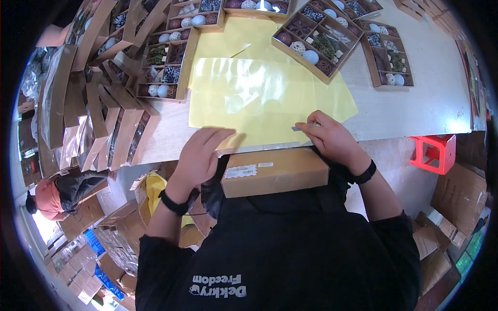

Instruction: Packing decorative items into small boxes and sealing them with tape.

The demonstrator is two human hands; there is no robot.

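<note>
A long pale work table point(436, 98) runs across the far half of the view, its near edge meeting the person's chest. On it lies a stack of glossy yellow sheets point(259, 98) under clear film. The left hand point(199, 153) rests flat, fingers spread, on the near left corner of the stack. The right hand point(329, 136) pinches a small grey strip point(298, 128) at the near edge, fingertips closed on it. A closed brown cardboard box point(275, 171) sits just below the table edge, between the forearms. Open compartment boxes of decorative balls point(316, 41) lie far and left. A red plastic stool point(433, 153) stands on the floor at right, and stacked cartons point(459, 194) crowd the room.
</note>
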